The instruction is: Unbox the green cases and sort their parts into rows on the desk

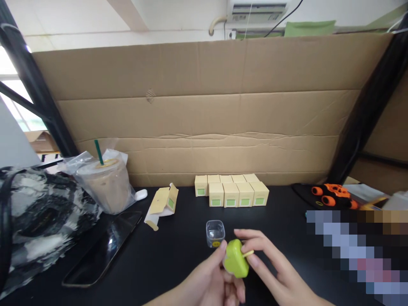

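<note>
Tabletop: matte black, running out below and beyond the fingers.
Backdrop: a creased brown cardboard sheet, far beyond the fingertips, with a white air conditioner above it.
Cartons: cream card boxes with green labels, standing in two close rows beyond the fingers; one opened carton lay beyond them to the left, flaps out.
Clear cup: square, rounded, glossy plastic, just past the left thumb, with a yellow sticker low on its wall.
Iced drink: lidded, in a crinkled plastic bag, well left of the fingers; nearer lay a glossy black phone.
Lime-green piece: smooth, lobed, between both hands' fingertips above the tabletop.
Stick: pale yellow, thin, jutting rightward from the piece, its long axis nearly level and tipped slightly up.
Left hand: thumb against the piece's left side, fingers curled beneath, gripping it.
Right hand: thumb and forefinger pinching the stick; how firmly, I could not tell.
</note>
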Motion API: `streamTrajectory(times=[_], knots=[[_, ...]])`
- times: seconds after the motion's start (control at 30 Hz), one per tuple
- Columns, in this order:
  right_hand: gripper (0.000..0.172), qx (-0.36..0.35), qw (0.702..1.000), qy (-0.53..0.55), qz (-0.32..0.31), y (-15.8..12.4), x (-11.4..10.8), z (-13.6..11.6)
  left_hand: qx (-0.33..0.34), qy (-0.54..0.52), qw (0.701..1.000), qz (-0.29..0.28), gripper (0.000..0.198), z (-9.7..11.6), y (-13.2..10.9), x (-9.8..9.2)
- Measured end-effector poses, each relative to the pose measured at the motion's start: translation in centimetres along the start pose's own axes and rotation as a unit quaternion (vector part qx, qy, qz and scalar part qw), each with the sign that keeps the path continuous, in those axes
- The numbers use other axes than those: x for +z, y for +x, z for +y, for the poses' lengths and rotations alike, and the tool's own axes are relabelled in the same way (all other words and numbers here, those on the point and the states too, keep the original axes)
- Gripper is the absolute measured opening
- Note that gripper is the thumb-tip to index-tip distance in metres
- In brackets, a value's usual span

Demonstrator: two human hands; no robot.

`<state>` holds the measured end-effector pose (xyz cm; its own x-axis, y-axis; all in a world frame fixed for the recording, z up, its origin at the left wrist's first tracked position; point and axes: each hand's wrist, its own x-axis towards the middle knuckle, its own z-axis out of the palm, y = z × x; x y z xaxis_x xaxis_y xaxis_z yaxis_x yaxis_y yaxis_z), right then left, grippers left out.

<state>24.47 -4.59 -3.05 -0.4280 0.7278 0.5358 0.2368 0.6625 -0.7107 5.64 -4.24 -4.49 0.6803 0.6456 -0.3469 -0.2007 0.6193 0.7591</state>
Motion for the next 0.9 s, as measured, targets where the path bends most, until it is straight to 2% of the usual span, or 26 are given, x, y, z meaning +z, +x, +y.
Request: streamTrajectory(times=[0.03,0.1,0.17,0.3,0.4,0.53,0.7,0.9], knots=[[0.02,-0.014,1.0,-0.024,0.0,0.1,-0.1,0.2,0.017,-0.004,1.0,0.007,0.063,0.3,-0.2,0.1],[0.044,-0.038,0.998,-0.06,0.0,0.3,-0.2,0.4,0.062,-0.005,0.998,0.025,0.056,0.6,-0.3,0.3],[0.062,-0.05,0.996,-0.077,-0.008,0.5,0.0,0.4,0.108,0.014,0.993,0.041,0.059,0.2,0.0,0.4],[0.056,-0.057,0.994,-0.089,-0.007,0.6,0.6,-0.6,0.151,0.134,0.978,0.055,0.063,-1.2,0.6,0.0],[0.053,-0.08,0.992,-0.1,0.006,0.6,0.8,-1.4,0.148,0.215,0.964,0.059,0.062,-1.3,0.3,0.1],[0.051,-0.096,0.989,-0.11,-0.025,0.6,0.8,-1.9,0.131,0.207,0.969,0.04,0.074,-0.1,-0.9,0.8],[0.055,-0.077,0.994,-0.053,-0.056,0.8,0.7,-1.7,0.116,0.216,0.968,0.051,0.079,0.5,-1.4,1.4],[0.057,-0.043,0.996,-0.036,-0.073,0.7,0.9,-1.9,0.161,0.178,0.97,0.041,0.065,0.2,-1.2,1.9]])
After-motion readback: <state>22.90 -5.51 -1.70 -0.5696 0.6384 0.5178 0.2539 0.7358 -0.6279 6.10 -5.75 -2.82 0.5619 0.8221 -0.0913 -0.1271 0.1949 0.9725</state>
